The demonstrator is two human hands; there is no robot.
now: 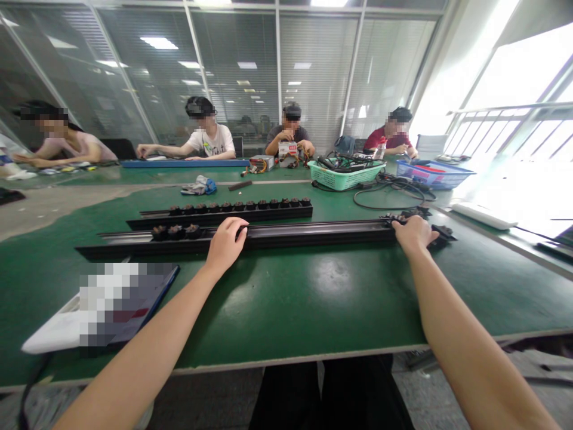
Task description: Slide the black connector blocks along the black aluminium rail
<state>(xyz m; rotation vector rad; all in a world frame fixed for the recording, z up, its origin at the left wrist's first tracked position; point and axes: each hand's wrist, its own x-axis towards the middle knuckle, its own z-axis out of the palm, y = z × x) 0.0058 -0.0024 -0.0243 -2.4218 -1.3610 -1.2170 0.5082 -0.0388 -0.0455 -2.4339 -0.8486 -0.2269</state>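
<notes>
A long black rail (313,234) with a metallic channel lies across the table before me. My left hand (227,243) is closed over its middle, fingers curled on the channel; a dark bit under the fingertips is mostly hidden. To its left, several round black parts (174,232) with brownish tops sit in the channel. At the rail's right end, my right hand (414,233) bends its fingers down onto small black parts (394,218), partly covering them. More such parts (443,234) lie just beyond that hand. Behind runs a second rail (224,218) carrying a row of the same parts.
A white device on a dark folder (152,304) lies at the near left. Further back are a grey-blue glove (199,186), a green basket (344,176) of cables, a blue basket (434,176) and a loose black cable (380,200). Several people work across the table.
</notes>
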